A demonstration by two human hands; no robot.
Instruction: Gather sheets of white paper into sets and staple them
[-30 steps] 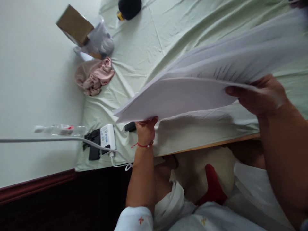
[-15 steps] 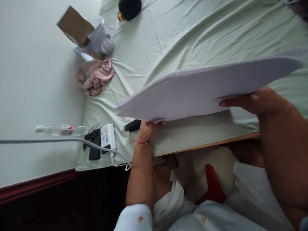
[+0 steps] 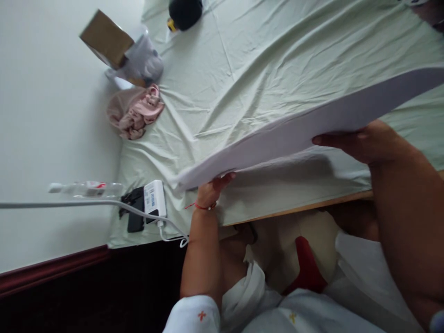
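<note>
A large white sheet stack (image 3: 277, 136), curved and seen nearly edge-on, is held up slantwise over the green cloth (image 3: 194, 111). My left hand (image 3: 212, 188), with a red string at the wrist, grips its lower edge near the left end, thumb on the near face. My right hand (image 3: 360, 141) holds the same edge farther right, its thumb stretched along the near face. The other fingers of both hands are hidden behind the sheets.
To the left lie a clear bottle (image 3: 93, 189), a black phone (image 3: 136, 217), a white power strip (image 3: 155, 200) with a grey cable, and pink cloth (image 3: 142, 111). Behind are a cardboard box (image 3: 107, 39), a plastic bag (image 3: 147, 60) and a black round object (image 3: 185, 13).
The white sheets have tilted to a narrower, more edge-on view, and their left end is lower, covering the black object by my left hand. Both hands keep their grip.
</note>
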